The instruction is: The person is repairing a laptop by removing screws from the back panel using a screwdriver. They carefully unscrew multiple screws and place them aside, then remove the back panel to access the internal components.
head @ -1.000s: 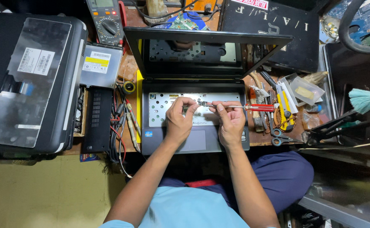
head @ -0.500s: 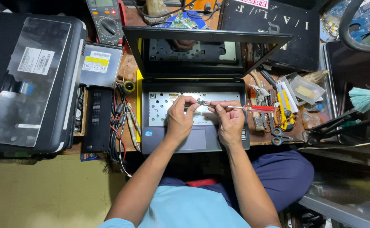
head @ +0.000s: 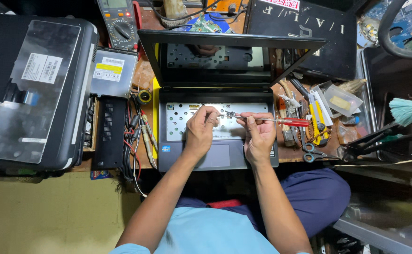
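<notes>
I see a light blue short-sleeve shirt (head: 210,235), sleeves ending approx. at the upper arms. Forearms, left hand (head: 200,132) and right hand (head: 258,136) are bare: no gloves, watch etc. Legs wear dark navy trousers (head: 316,200).

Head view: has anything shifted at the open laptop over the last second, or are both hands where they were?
Nothing visibly changed. The right hand keeps its grip on the red-handled screwdriver, held level with its tip at the left hand over the bare perforated metal keyboard tray of the grey laptop. The small blue-handled scissors lie as before.
</notes>
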